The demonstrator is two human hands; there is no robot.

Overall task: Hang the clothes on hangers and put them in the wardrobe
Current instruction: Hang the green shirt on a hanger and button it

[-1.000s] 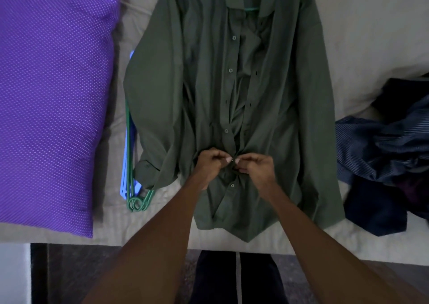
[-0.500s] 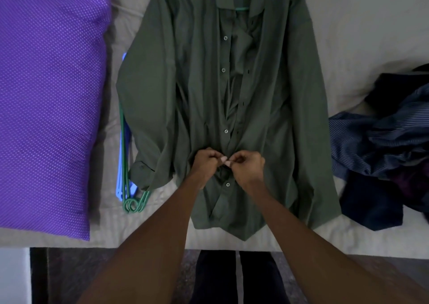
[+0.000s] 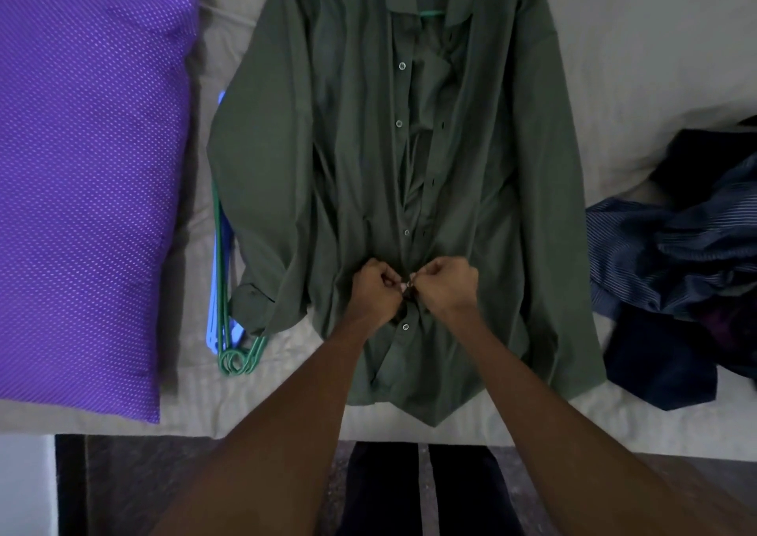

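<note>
A dark green long-sleeved shirt [image 3: 504, 175] lies flat on the bed, front up, collar away from me. A green hanger [image 3: 430, 13] shows inside its collar. My left hand [image 3: 375, 289] and my right hand [image 3: 448, 287] meet at the shirt's front placket, low on the shirt. Both pinch the fabric edges around a button there. The placket above my hands lies open, with several buttons in a row; one more button sits just below my hands.
A purple dotted pillow [image 3: 86, 175] lies on the left of the bed [image 3: 639, 43]. Spare green and blue hangers [image 3: 223, 289] stick out from under the shirt's left sleeve. A heap of dark blue striped clothes [image 3: 680, 265] sits at the right. The bed's front edge is near my legs.
My hands stay at the same button on the lower placket, drawn a little closer together. The view has shifted slightly.
</note>
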